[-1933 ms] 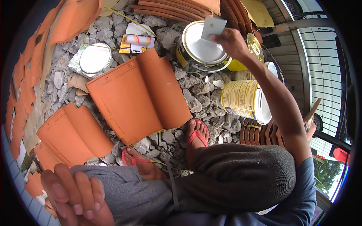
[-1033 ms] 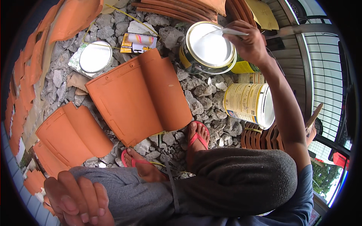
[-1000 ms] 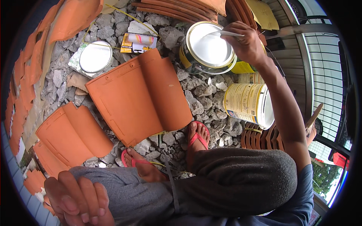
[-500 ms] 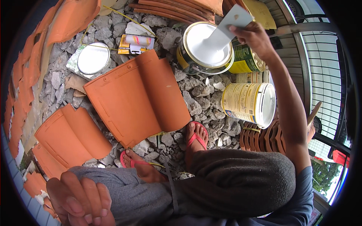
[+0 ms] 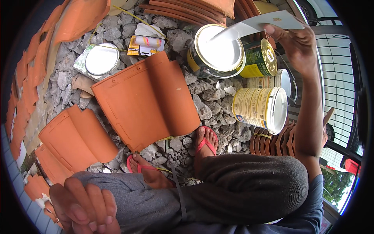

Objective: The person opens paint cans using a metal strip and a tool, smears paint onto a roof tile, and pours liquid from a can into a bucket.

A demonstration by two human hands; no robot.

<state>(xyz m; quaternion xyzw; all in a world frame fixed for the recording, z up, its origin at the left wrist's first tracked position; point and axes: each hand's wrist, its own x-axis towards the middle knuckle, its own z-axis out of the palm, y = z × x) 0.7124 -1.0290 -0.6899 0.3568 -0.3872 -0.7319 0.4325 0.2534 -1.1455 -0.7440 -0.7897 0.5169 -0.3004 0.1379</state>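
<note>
Pale flat strip (image 5: 259,24) up in right hand (image 5: 299,47), pinched thumb against fingers, far end reaching into open paint bucket (image 5: 196,64) just left. Left hand (image 5: 86,206) well apart, near trouser leg (image 5: 132,199), loosely curled, can't tell if it's holding anything.

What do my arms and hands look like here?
Your left hand and right hand are ungloved, with no rings visible. The right forearm is bare, without a watch; above it sits a dark blue-grey sleeve. The left forearm doesn't show.
</note>
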